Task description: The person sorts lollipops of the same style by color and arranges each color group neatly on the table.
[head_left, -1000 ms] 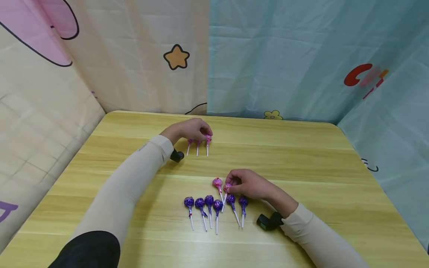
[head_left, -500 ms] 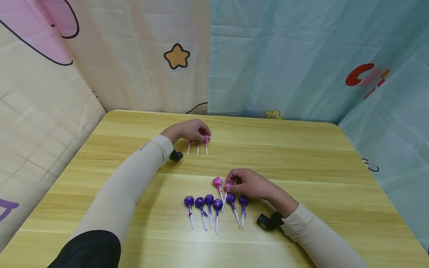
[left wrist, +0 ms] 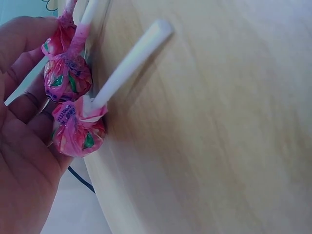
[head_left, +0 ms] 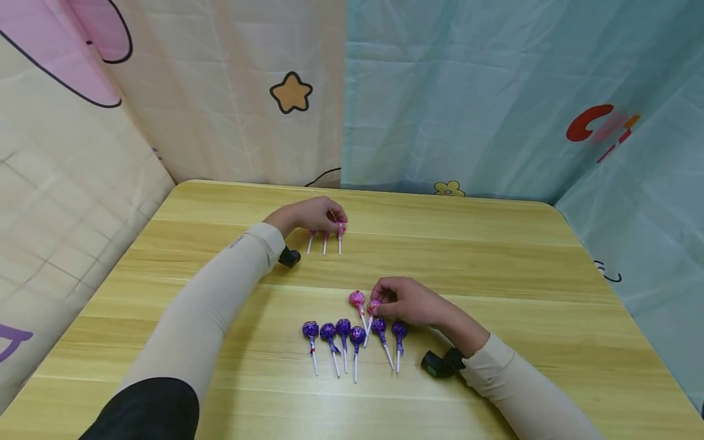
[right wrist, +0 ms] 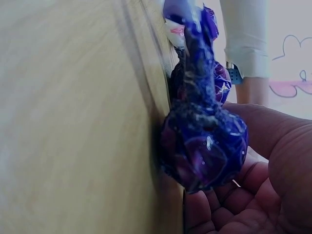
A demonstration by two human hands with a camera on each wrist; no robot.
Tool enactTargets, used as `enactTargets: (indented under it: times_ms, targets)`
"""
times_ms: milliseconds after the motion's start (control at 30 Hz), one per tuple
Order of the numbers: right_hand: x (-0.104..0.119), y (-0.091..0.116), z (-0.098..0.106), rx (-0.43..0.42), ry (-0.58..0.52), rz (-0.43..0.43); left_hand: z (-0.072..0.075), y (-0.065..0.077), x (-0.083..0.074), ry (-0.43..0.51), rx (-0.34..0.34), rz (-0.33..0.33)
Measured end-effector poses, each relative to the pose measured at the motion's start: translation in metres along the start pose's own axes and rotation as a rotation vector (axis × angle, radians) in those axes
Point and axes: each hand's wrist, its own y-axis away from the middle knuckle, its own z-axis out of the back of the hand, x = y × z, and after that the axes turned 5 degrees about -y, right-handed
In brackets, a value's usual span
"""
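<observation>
At the back of the table my left hand [head_left: 313,212] pinches the head of a pink-wrapped lollipop [head_left: 341,228], the rightmost of three whose white sticks point toward me. In the left wrist view, pink lollipops [left wrist: 78,131] lie in front of the palm. Nearer to me, my right hand [head_left: 409,302] holds another pink lollipop [head_left: 373,307] by its head between thumb and fingers. Its stick crosses that of a second pink lollipop [head_left: 357,298] on its left. A purple lollipop [right wrist: 204,151] blocks much of the right wrist view and hides those fingertips.
Several purple lollipops [head_left: 328,332] lie in a loose row on the wooden table [head_left: 495,256], just in front of the right hand. Black wrist cameras sit at the left wrist [head_left: 289,256] and right wrist [head_left: 438,365]. Printed curtains [head_left: 467,91] stand behind the table.
</observation>
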Motion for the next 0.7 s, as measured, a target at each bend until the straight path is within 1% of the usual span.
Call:
enactTargets:
  times_ms: [267, 467, 700]
  targets:
    - [0.0028, 0.0005, 0.0004, -0.002, -0.008, -0.006, 0.0000, 0.0018, -0.0009, -0.003, -0.011, 0.000]
    - [0.0026, 0.0007, 0.0005, 0.000, -0.006, -0.009, -0.0009, 0.0028, 0.0005, 0.012, -0.020, 0.008]
    - [0.0015, 0.0010, 0.0002, 0.000, -0.010, -0.002, -0.0019, 0.0069, 0.0019, 0.033, -0.077, 0.029]
